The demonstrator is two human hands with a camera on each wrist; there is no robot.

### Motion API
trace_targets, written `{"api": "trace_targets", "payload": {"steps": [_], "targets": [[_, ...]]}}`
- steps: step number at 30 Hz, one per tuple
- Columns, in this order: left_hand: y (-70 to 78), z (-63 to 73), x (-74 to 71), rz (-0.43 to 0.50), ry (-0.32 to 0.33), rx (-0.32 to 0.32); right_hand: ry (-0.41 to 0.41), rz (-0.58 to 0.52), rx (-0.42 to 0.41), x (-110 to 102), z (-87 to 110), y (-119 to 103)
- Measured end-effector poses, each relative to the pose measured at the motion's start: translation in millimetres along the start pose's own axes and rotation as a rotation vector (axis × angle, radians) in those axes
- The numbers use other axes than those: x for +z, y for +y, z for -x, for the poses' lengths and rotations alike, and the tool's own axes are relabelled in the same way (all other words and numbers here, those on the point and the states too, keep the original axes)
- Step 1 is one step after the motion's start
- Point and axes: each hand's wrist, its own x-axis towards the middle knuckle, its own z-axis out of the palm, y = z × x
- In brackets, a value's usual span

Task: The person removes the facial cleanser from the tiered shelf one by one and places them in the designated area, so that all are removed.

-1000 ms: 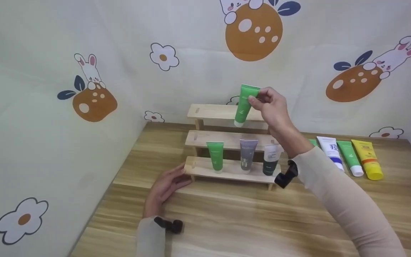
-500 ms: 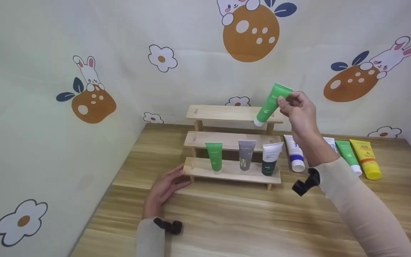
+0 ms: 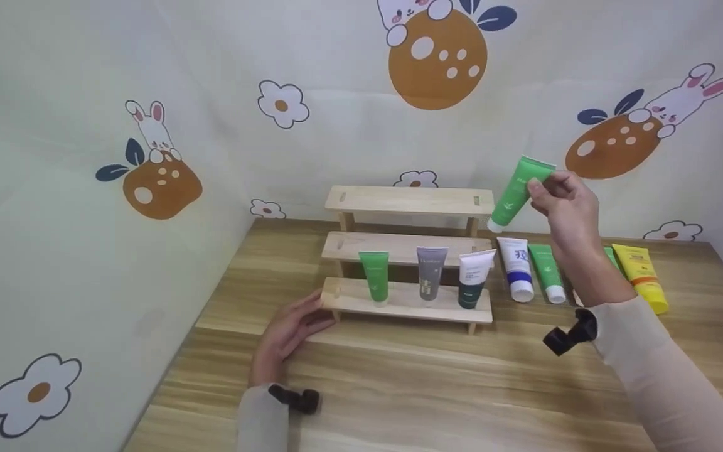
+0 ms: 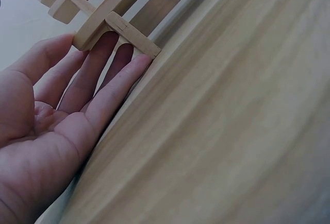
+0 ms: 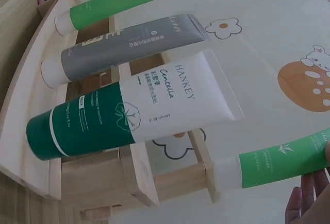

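In the head view, the right hand (image 3: 572,213) pinches a green tube (image 3: 517,193) (cap end lowest) near the top shelf (image 3: 408,200). Left wrist: the left hand (image 4: 62,116), fingers loosely extended, touches the bottom shelf (image 4: 114,9). Right wrist: a grey tube (image 5: 129,46) stands between two others.

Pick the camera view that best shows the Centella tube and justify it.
Right wrist: the Centella tube looms large, its bigger lettering readable. The head view shows it small, standing near the right end of the bottom shelf; left wrist misses it.
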Motion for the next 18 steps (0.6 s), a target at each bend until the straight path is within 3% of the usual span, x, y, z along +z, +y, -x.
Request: {"api": "trace_targets", "payload": {"steps": [12,18], "targets": [[0.8,-1.4,1.5,-0.037,0.0,-0.002,0.044,-0.18,0.037,-33.3,11.5,24.1],[1.2,0.5,1.3,-0.026,-0.011,-0.003,0.01,-0.222,0.087,-45.6,15.0,39.0]]}}
